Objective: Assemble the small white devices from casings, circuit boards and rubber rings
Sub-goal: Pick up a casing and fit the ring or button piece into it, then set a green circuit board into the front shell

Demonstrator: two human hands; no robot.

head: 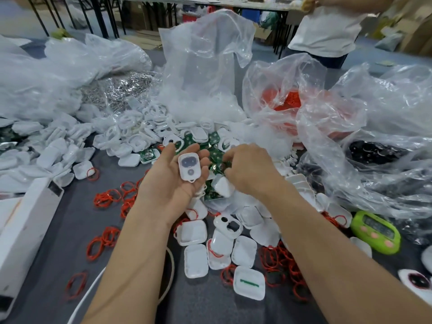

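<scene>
Casings (196,260) litter table (58,230) (plastic bags (205,66) behind).

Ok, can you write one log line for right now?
left hand: cradles white casing, palm up | right hand: reaches into circuit boards, hold unclear

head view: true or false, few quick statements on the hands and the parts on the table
1. The left hand lies palm up with a white casing resting on it. True.
2. The right hand rests on the green timer. False: it reaches into the pile of green circuit boards; the timer lies apart, near the right edge, untouched.
3. Red rubber rings lie scattered on the grey table. True.
4. The casing on the left hand is plain white all over. False: two dark button patches show on its upper face.
</scene>
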